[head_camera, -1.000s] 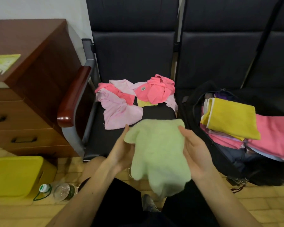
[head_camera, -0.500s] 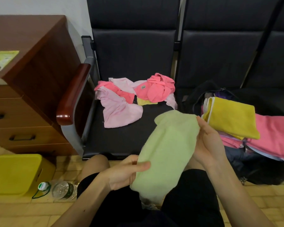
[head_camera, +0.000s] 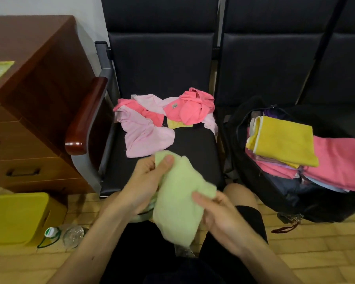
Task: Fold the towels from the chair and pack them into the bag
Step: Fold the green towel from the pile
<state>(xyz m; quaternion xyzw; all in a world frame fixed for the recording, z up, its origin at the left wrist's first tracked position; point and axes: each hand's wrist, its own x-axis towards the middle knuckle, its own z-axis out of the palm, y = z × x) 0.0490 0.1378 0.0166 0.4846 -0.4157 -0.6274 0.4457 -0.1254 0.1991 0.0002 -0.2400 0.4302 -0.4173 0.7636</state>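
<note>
Black padded seats against a pale wall, yellow tiled floor (head_camera: pixel 316 253) below, and a green towel (head_camera: pixel 178 199) mid-fold over the lap
The left hand (head_camera: pixel 146 181) pinches the towel's upper corner under the thumb and the right hand (head_camera: pixel 219 212) curls round its lower edge, so the cloth bunches between them just in front of the chair (head_camera: pixel 193 144) seat. My read is they're lining up edges for a fold. Behind it the pink towels (head_camera: pixel 150 130) lie in a loose heap on the seat, not yet folded. To the right the black bag (head_camera: pixel 234 152) gapes open within easy reach, a folded yellow towel (head_camera: pixel 283 140) topping its stack. Wooden drawers (head_camera: pixel 39 78) stand left, with a yellow box (head_camera: pixel 14 216) and a plastic bottle (head_camera: pixel 70 234) on the floor beside them
</note>
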